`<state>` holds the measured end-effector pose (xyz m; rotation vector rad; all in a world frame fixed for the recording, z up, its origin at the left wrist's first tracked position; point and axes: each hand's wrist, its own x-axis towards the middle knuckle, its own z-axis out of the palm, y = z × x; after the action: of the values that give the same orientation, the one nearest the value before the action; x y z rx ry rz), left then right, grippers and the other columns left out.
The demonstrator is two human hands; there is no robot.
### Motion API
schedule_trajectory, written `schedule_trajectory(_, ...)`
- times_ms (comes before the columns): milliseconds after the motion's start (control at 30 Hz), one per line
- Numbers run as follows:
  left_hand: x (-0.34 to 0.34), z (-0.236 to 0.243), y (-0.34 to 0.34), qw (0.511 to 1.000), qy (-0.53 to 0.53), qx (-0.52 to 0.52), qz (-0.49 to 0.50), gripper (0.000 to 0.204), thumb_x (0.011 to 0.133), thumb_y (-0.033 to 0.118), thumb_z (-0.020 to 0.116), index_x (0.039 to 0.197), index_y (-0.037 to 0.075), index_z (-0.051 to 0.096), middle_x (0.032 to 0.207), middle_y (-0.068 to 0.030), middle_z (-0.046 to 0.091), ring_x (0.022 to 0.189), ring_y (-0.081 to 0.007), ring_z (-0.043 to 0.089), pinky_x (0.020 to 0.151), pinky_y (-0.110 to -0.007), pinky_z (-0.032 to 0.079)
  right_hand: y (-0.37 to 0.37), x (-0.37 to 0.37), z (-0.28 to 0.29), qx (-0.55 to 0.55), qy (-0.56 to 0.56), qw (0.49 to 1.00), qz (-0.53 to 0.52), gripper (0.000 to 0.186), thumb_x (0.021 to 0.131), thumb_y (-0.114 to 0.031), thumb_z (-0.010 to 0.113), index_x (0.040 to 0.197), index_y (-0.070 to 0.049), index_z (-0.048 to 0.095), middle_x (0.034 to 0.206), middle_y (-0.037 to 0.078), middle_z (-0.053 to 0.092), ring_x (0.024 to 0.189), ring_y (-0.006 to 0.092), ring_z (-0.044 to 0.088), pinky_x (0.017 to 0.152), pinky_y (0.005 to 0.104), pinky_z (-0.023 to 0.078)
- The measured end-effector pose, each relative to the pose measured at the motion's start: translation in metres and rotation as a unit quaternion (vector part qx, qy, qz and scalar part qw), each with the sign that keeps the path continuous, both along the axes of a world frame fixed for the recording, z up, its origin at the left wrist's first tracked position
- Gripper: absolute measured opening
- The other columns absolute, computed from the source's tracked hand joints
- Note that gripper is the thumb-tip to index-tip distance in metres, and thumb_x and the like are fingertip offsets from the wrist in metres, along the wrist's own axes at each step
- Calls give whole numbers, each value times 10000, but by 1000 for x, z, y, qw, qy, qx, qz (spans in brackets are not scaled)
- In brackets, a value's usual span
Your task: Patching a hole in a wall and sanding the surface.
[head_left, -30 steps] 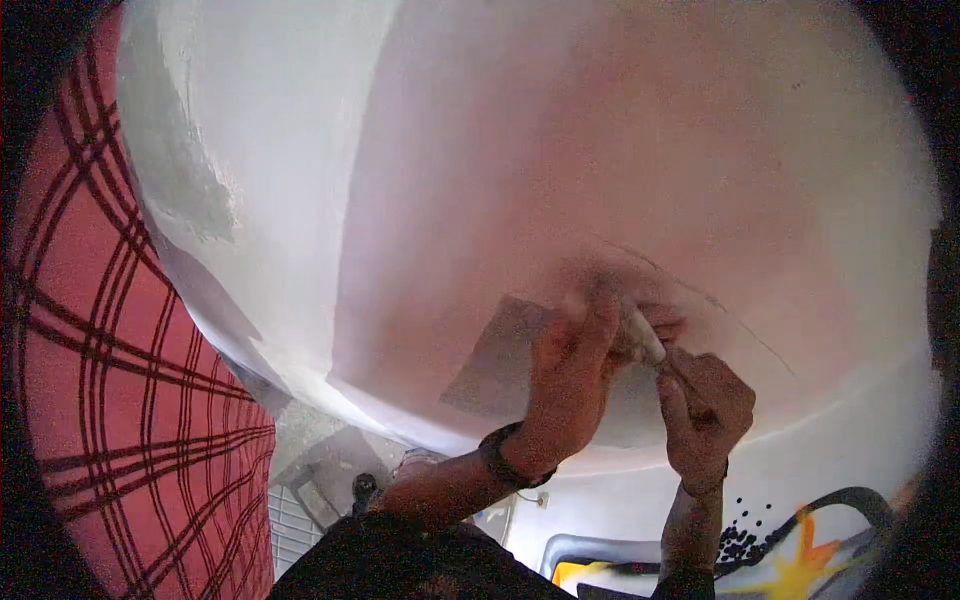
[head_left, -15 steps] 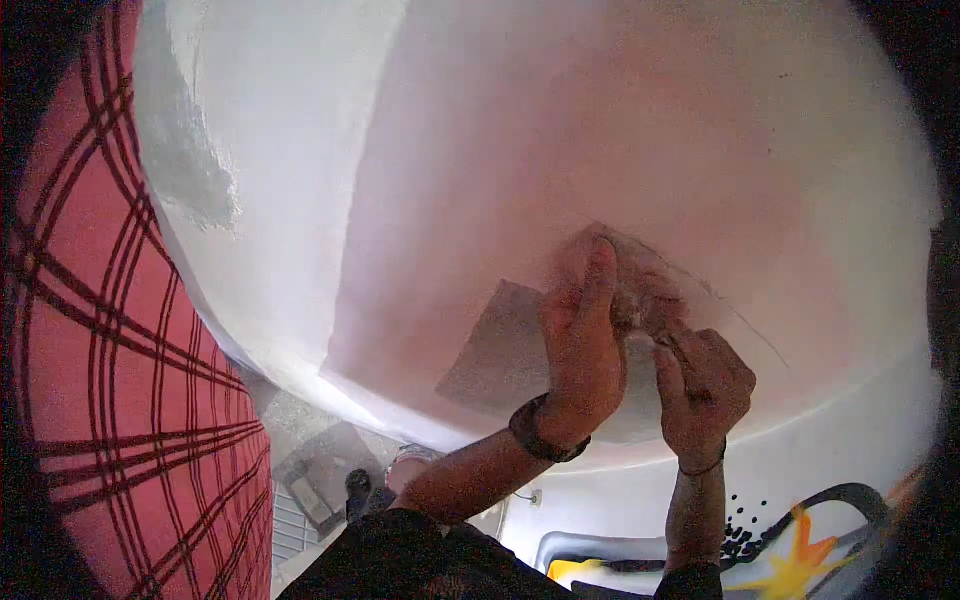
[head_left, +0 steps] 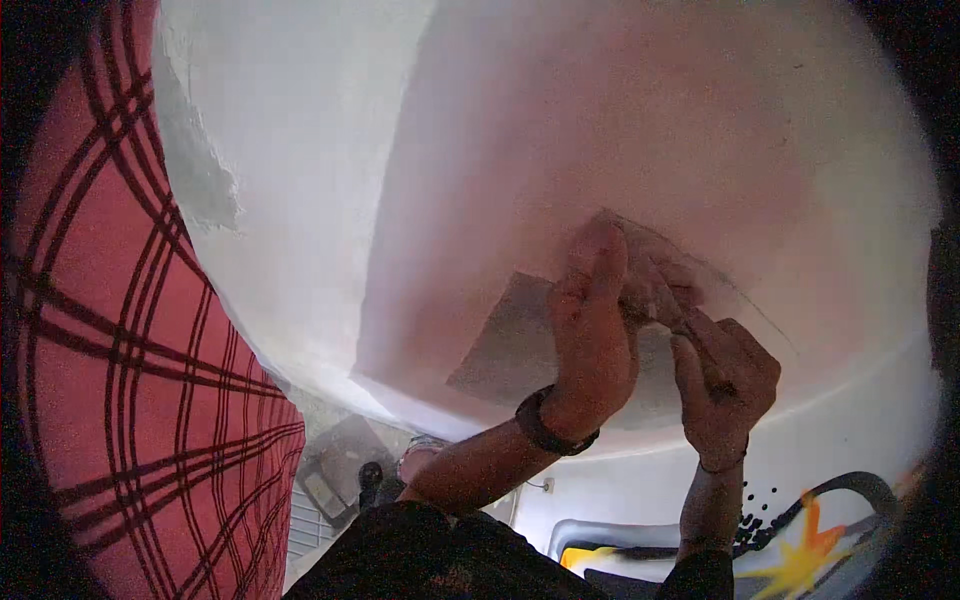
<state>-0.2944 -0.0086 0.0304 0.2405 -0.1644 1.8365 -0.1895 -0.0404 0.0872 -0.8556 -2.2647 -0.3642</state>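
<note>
A broad whitish surface (head_left: pixel 300 180), tinted pink over its middle and right, fills the upper view. My left hand (head_left: pixel 595 310), with a dark band at its wrist, is raised against it, thumb pointing up and fingers bent toward the right. Close by on the right, my right hand (head_left: pixel 725 390) is closed, its thumb and forefinger pinched near the left fingers. What lies between the hands is dark and blurred. From the left fingertips a thin dark line (head_left: pixel 735 285) slants down to the right. A grey angular patch (head_left: pixel 500 340) shows left of and below the left hand.
Red plaid cloth (head_left: pixel 130 320) hangs along the left. A rough grey patch (head_left: pixel 205 165) marks the surface's upper left. Below lie a floor with boxy items (head_left: pixel 340 470) and a white wall (head_left: pixel 610 495) with a painted yellow-orange star shape (head_left: pixel 805 555).
The view has shifted slightly, so the cloth and surface sit further right. Both hands keep nearly the same pose, with the right a little further from the left.
</note>
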Motion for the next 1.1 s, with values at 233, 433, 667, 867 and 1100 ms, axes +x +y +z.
schedule_trajectory(233, -6, -7, 1, 1000, 17, -10, 8, 318, 977, 302, 459, 846, 37, 575, 696, -68, 615, 662, -197, 652, 592, -359, 573, 3, -2, -7, -31, 39, 999, 0, 248, 735, -18, 700, 982, -34, 686, 659, 98, 608, 515, 209, 535, 491, 312, 429)
schedule_trajectory(433, -1, -19, 14, 998, -45, 35, 8, 269, 983, 271, 445, 920, 40, 566, 814, -89, 644, 663, -209, 660, 589, -368, 579, 10, -2, -15, -11, 27, 1000, 6, 249, 725, -26, 705, 973, -40, 689, 661, 105, 621, 554, 226, 574, 507, 304, 448)
schedule_trajectory(667, -11, -9, 4, 998, 53, -19, -11, 297, 967, 394, 428, 948, 118, 538, 798, -58, 620, 723, -227, 643, 689, -425, 564, 6, -4, -6, -14, 22, 1000, -1, 266, 684, -6, 720, 947, -40, 695, 657, 105, 623, 528, 223, 575, 496, 303, 448)
schedule_trajectory(867, 23, -4, 5, 997, 79, -17, -10, 308, 965, 404, 427, 952, 121, 549, 823, -65, 647, 725, -240, 656, 676, -434, 561, 5, 28, 0, -30, 62, 997, -24, 293, 639, -10, 744, 927, -42, 699, 626, 101, 613, 511, 192, 569, 474, 288, 431)
schedule_trajectory(1100, 40, -2, 7, 997, 66, -20, -24, 334, 973, 406, 402, 956, 107, 550, 836, -80, 654, 749, -236, 658, 687, -416, 554, 11, 46, 9, -16, 36, 999, -21, 253, 677, 0, 712, 929, -32, 705, 615, 100, 601, 505, 199, 558, 468, 294, 426)
